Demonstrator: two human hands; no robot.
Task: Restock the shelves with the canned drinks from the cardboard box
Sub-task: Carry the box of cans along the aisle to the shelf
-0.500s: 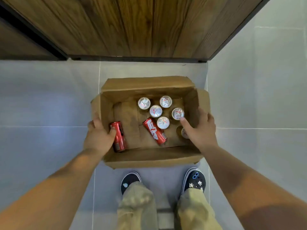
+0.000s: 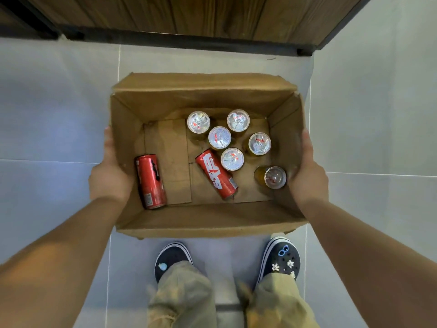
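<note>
An open cardboard box (image 2: 203,95) sits on the tiled floor in front of my feet. Inside, several cans stand upright with silver tops (image 2: 220,137) showing. Two red cans lie on their sides: one (image 2: 150,181) by the left wall, one (image 2: 216,174) in the middle. A gold can (image 2: 272,177) leans near the right wall. My left hand (image 2: 110,176) rests on the outside of the left wall, thumb straight. On the outside of the right wall lies my right hand (image 2: 307,176). The fingers of both are hidden behind the box.
A wooden shelf unit (image 2: 189,15) with a dark base stands just beyond the box. Grey floor tiles (image 2: 47,114) surround it. My two dark shoes (image 2: 172,259) are close to the box's near edge.
My left hand let go of the left wall's rim and my right hand came out of the box; both now lie on the outer sides. The view has moved closer to the box.
</note>
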